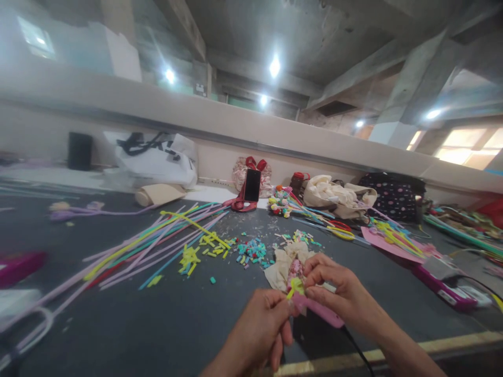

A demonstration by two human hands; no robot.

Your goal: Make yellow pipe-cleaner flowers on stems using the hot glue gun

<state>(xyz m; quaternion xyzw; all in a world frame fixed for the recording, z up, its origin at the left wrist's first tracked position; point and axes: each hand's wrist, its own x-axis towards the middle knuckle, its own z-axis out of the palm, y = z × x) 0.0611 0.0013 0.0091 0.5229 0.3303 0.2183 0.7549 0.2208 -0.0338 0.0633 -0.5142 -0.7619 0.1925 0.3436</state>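
My left grip (271,314) and right grip (334,285) pinch this yellow piece (297,286); one slip onto the pink tool (324,312), if it's hot, could mean ouch.

The corded tool (323,313) is pink; the snippet (296,286) between its ten and eleven o'clock, bright yellow. At ten, turquoise clippings (254,250), then yellow clippings (190,258) and pipe cleaners (157,242) — lilac, yellow, teal, red, blue. Toward eleven, a black phone (252,185) and a pink-patterned pouch (239,172) with red bows (261,165); at one, a black bag (395,198) with pale dots; at three, a magenta-and-white power strip (446,293). The tabletop (126,330) — dark grey.
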